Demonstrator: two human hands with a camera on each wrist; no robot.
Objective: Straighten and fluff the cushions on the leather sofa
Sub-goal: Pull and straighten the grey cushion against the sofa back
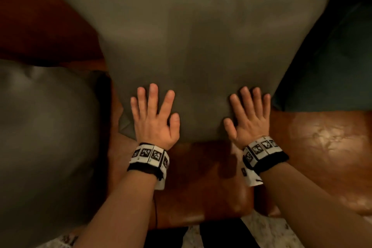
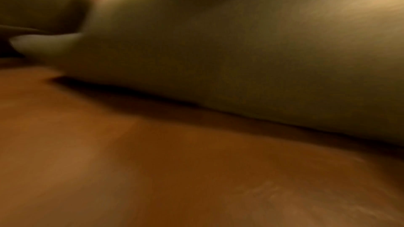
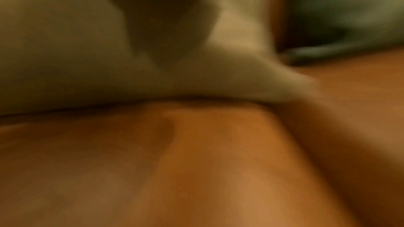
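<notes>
A large olive-grey cushion (image 1: 193, 50) stands on the brown leather sofa seat (image 1: 201, 183), leaning toward the backrest. Both hands lie flat on its lower front. My left hand (image 1: 155, 112) presses near the lower left corner with fingers spread and straight. My right hand (image 1: 249, 112) presses near the lower right edge, fingers straight. In the left wrist view the cushion (image 2: 240, 54) fills the upper part above the seat (image 2: 153, 170); no fingers show. The right wrist view shows the cushion's corner (image 3: 251, 78) on the leather (image 3: 218, 170), blurred.
A second grey cushion (image 1: 44, 137) lies at the left, close to my left forearm. A dark teal cushion (image 1: 330, 56) sits at the right against the backrest. Bare leather seat (image 1: 326, 147) shows at the right. Pale patterned floor (image 1: 261, 231) lies below the sofa's front edge.
</notes>
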